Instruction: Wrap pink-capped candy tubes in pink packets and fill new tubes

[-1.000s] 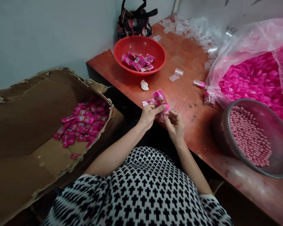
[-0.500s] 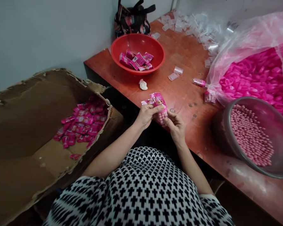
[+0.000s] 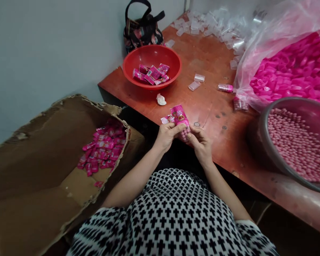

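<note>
My left hand (image 3: 166,137) and my right hand (image 3: 201,144) hold a pink printed packet (image 3: 179,116) between them, just off the table's edge. Pink beads (image 3: 185,134) show at its lower end, next to my right fingers. A smaller pink wrapper piece (image 3: 167,119) sticks out on the left side of the packet. Neither hand touches the red plastic bowl (image 3: 160,53), which holds several pink packets (image 3: 150,74). To my left stands an open cardboard box (image 3: 42,167) with many pink packets (image 3: 102,147) inside.
The reddish-brown table (image 3: 213,103) holds a metal basin of pink beads (image 3: 296,142), a plastic bag of pink caps (image 3: 290,74), and clear plastic tubes (image 3: 212,23). A white crumpled scrap (image 3: 161,100) lies near the bowl. A dark floral bag (image 3: 142,32) stands behind.
The whole view has shifted as my head moved, and the box sits lower in the picture. My hands stay together on the packet, with little visible change in their grip.
</note>
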### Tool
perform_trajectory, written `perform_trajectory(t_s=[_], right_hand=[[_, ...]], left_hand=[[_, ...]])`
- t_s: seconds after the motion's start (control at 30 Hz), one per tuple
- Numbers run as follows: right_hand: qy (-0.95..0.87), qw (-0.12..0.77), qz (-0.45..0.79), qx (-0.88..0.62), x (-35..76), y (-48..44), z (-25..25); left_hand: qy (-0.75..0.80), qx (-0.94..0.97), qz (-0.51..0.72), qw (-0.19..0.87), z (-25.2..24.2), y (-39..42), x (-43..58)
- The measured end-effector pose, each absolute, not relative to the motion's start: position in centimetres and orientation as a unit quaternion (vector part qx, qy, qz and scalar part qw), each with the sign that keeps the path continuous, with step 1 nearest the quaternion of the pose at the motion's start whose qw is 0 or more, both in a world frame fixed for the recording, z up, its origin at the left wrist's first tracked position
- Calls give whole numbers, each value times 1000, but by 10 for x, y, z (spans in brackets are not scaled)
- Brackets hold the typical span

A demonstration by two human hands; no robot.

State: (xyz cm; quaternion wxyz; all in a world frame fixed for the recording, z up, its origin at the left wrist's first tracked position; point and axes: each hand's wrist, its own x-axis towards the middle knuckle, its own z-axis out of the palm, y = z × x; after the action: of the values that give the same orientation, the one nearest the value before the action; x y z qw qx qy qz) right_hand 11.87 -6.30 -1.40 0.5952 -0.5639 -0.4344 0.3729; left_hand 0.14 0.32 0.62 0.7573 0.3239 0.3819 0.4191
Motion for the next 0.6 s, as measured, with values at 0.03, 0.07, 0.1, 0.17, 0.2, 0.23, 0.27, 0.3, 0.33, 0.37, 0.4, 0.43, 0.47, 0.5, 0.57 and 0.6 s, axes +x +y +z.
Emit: perform_trajectory(t_s=[0.03,0.07,0.1,0.17,0.2,0.23,0.27,0.3,0.33,0.37,0.4,0.43,0.47,0.5,0.57,0.6], right_hand=[[-457,589,341,-572,117,-64,-14],[-480,581,306,-582,116,-65,-13],[-498,572,277,-590,116,-66,-13],[-512,560,253,-601,116,-68,-12],[-506,563,259,-600,116,-68,-12],[-490,572,280,-595,116,-68,-12],[-466,583,314,-587,116,-68,-13],[-435,594,358,-575,116,-68,-13],[-400,604,404,-558,116,-67,-13],[-367,613,444,-540,116,-67,-14],[-340,619,473,-527,116,-67,-14],[-324,623,486,-520,115,-68,-15],[-319,629,482,-520,115,-68,-15],[-322,636,466,-524,114,-68,-16],[-332,649,431,-531,114,-68,-17],[-330,655,427,-528,115,-67,-17]], left_hand=[[389,307,434,752,8,1,3],[394,291,447,749,9,-1,5],[396,279,455,747,10,-3,7],[400,269,456,749,10,-4,9],[399,271,450,751,10,-3,10],[397,276,443,755,10,-3,10],[394,283,436,758,9,-2,9],[391,290,427,762,8,0,8],[389,297,417,766,7,1,7],[388,304,406,769,6,2,6],[389,310,395,773,5,2,5],[389,317,383,776,5,2,5],[389,324,374,777,4,1,5],[391,331,369,775,3,0,6],[401,335,379,764,2,-6,9],[405,331,389,758,2,-9,11]])
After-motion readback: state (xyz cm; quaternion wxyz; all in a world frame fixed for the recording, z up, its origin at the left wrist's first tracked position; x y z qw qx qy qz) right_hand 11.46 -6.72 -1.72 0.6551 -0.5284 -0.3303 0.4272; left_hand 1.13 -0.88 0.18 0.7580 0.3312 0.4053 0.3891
